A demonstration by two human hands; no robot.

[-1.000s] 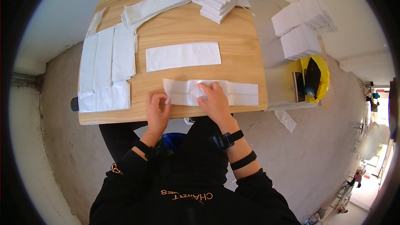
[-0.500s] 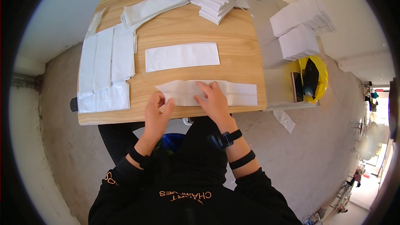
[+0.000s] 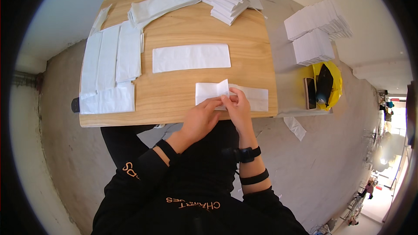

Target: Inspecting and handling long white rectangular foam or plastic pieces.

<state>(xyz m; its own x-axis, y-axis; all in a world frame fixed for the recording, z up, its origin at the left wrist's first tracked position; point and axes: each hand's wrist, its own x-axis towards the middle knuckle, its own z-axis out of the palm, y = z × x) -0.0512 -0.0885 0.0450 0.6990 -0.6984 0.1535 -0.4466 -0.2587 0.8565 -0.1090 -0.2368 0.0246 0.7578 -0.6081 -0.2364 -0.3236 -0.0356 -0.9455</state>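
At the front edge of the table lies a long white sheet (image 3: pixel 257 99), thin like paper or soft film, partly folded over on itself. Its folded end stands up in a small peak between my hands. My left hand (image 3: pixel 201 119) has its fingers together on the lower edge of the fold, with the thumb hidden or partly so. From the right, my right hand (image 3: pixel 237 109) pinches the sheet beside the peak, its fingertips meeting those of the left. Farther back, a flat white strip (image 3: pixel 191 58) rests alone on the wood.
On the wooden table (image 3: pixel 174 30), overlapping white strips (image 3: pixel 106 58) lie at left, a long pile (image 3: pixel 163 8) at the back, and a stack of folded white pieces (image 3: pixel 228 0) beyond. At right, a grey surface holds white stacks (image 3: pixel 313 45), a phone (image 3: pixel 309 92) and a yellow bag (image 3: pixel 337 82).
The left end of the sheet has been folded over to the right. My left hand has moved right, close against my right hand, which has shifted slightly right.
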